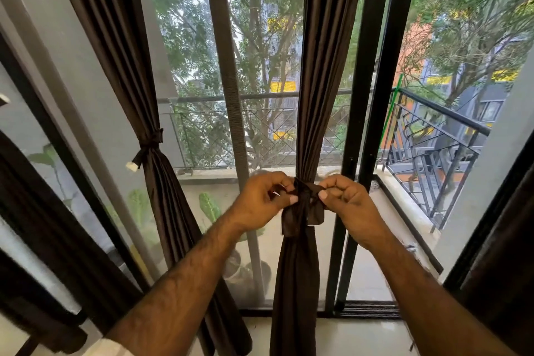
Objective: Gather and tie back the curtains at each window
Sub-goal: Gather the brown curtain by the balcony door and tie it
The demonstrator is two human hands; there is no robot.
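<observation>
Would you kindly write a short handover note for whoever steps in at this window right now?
Left hand: pinches one end of the tie-back.
Right hand: pinches the other end.
Middle curtain: gathered into a bunch, tie-back wrapped round it with a knot forming; loose ends hang below the hands.
Left curtain: already gathered and tied with its own band.
Left to do: pull the knot snug, let go, then see to the dark curtains at the frame's edges, whose state cannot be judged from here.
</observation>
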